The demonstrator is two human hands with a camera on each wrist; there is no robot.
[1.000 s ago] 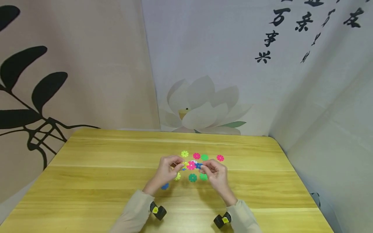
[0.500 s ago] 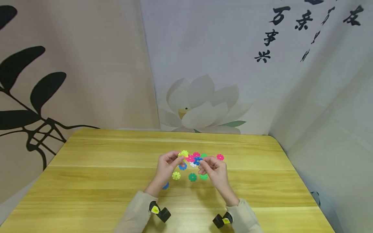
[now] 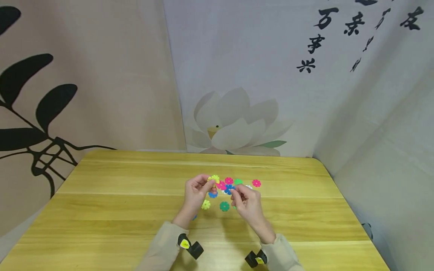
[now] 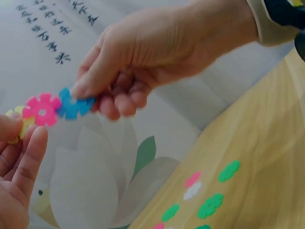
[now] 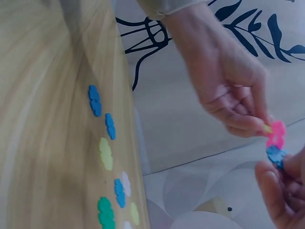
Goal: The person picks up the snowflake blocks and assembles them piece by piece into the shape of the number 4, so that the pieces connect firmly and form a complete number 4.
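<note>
Above the table, my left hand [image 3: 196, 192] pinches a yellow notched snowflake disc [image 4: 26, 125] between thumb and fingers. My right hand [image 3: 248, 203] grips a blue snowflake disc [image 4: 71, 109] by its outer edge. Between them sits a pink snowflake disc [image 4: 51, 106], its edges meeting the yellow and blue ones, so the three form a short row. In the right wrist view the pink disc [image 5: 278, 130] stands nearly edge-on above the blue one [image 5: 275, 155], and the left fingers hide most of the yellow.
Loose discs lie on the wooden table [image 3: 118, 210] beneath and beyond the hands: a yellow one [image 3: 205, 204], a dark green one [image 3: 224, 206], a pink one [image 3: 256, 183] and several others. A printed curtain [image 3: 135, 75] hangs behind the table's far edge.
Both hands have risen with the discs from their lower position a second ago. Over the last half second the right hand has shifted slightly left and down, and the blue disc's angle differs.
</note>
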